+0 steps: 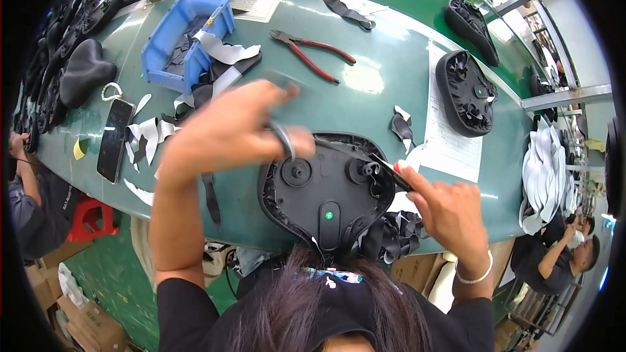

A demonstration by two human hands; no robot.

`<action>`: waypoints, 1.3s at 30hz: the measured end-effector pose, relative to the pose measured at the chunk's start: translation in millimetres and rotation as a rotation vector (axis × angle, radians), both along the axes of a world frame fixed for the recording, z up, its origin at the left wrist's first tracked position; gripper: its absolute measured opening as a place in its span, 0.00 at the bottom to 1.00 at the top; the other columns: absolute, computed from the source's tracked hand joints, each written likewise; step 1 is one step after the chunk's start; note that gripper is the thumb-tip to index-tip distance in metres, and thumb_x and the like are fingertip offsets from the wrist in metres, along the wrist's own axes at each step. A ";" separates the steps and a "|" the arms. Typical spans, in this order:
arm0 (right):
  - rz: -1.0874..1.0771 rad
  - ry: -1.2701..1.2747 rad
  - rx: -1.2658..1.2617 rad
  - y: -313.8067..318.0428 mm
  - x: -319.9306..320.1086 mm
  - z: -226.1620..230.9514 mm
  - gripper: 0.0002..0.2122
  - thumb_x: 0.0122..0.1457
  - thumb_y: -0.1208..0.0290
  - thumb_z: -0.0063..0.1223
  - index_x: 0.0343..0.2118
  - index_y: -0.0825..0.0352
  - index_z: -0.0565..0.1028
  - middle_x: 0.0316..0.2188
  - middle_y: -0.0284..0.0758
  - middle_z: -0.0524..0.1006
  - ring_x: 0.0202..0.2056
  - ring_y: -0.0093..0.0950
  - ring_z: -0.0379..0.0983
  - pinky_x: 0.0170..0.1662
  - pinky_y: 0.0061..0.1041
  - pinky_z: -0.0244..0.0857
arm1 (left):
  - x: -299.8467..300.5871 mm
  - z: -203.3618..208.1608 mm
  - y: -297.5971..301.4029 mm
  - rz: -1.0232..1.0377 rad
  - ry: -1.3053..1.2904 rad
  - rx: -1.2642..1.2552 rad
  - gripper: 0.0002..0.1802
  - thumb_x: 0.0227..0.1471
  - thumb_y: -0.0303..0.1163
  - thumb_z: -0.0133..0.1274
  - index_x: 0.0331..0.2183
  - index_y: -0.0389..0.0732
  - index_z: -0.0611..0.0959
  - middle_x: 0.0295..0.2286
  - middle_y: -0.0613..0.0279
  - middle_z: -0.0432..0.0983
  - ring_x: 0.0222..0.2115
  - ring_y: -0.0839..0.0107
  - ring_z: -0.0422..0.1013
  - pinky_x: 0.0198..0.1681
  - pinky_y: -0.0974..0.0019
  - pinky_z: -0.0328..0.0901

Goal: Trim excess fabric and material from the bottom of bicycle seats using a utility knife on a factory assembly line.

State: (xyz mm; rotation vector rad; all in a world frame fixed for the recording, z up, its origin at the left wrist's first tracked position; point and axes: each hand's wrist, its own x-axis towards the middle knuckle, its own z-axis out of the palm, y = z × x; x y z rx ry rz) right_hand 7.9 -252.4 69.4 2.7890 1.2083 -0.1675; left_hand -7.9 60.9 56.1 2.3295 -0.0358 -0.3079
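A black bicycle saddle (306, 202) lies upside down on the green table in front of me, its hollow underside up. My left hand (228, 130) hangs over its upper left edge, smeared by motion. A grey curved band (282, 139) shows around its thumb; I cannot tell what it is. At the saddle's right edge my right hand (450, 212) is closed on a slim dark tool (395, 177) with a red part near the fingertips. The tool's tip points at the saddle's inner rim; its exact kind is unclear.
Red-handled pliers (313, 55) lie beyond the saddle. A blue bin (153, 45) with black scraps, a phone (116, 140) and cut strips (150, 133) are at the left. Another saddle (466, 91) rests on papers at the right. Black scraps (391, 234) lie at the near edge.
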 end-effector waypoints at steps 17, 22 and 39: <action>-0.585 0.546 0.541 -26.3 -78.5 -39.7 0.22 0.58 0.68 0.52 0.56 0.61 0.64 0.24 0.43 0.78 0.21 0.41 0.75 0.25 0.34 0.67 | 27.4 15.7 -22.6 0.627 -1.178 -1.381 0.19 0.57 0.36 0.47 0.18 0.43 0.62 0.15 0.72 0.51 0.15 0.80 0.45 0.18 0.73 0.43; -0.492 0.774 0.678 -11.3 -90.3 -45.3 0.23 0.58 0.71 0.52 0.57 0.62 0.63 0.37 0.49 0.77 0.30 0.35 0.78 0.37 0.28 0.69 | 17.0 17.5 -9.2 1.260 -1.933 -0.450 0.21 0.58 0.47 0.47 0.23 0.40 0.67 0.19 0.69 0.58 0.17 0.79 0.54 0.20 0.77 0.52; -0.489 0.260 1.622 27.8 197.3 -17.0 0.16 0.54 0.72 0.57 0.45 0.70 0.69 0.24 0.27 0.68 0.20 0.14 0.64 0.23 0.14 0.59 | 106.1 -60.9 26.0 0.837 -0.400 -1.283 0.20 0.57 0.48 0.50 0.40 0.40 0.76 0.33 0.64 0.76 0.27 0.74 0.72 0.30 0.72 0.65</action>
